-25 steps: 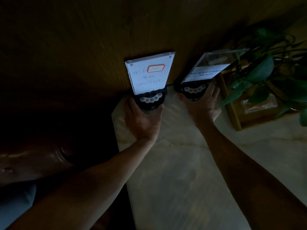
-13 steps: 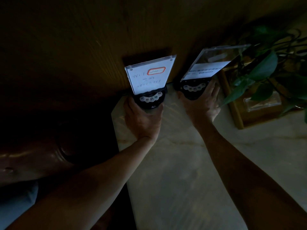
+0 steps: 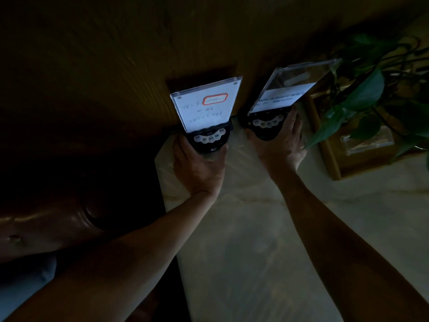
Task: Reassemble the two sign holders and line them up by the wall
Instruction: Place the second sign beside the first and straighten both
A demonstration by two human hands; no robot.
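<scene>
Two sign holders stand upright at the far end of the pale table (image 3: 267, 228), against the wooden wall (image 3: 116, 54). The left sign holder (image 3: 206, 108) has a clear panel with handwritten white paper and a red-framed label, set in a black button base (image 3: 210, 139). My left hand (image 3: 199, 166) grips that base from the near side. The right sign holder (image 3: 290, 87) has a clear panel with a strip of printed paper, in a matching black base (image 3: 267, 126). My right hand (image 3: 283, 147) cups this base, fingers along its right side.
A leafy green plant (image 3: 362, 94) hangs over a wooden tray (image 3: 334, 159) with a clear glass vessel at the right, close to the right holder. Dark brown leather seating (image 3: 58, 217) lies to the left of the table. The scene is dim.
Both hands keep their hold on the bases. The holders have barely shifted along the wall; the view has tipped slightly.
</scene>
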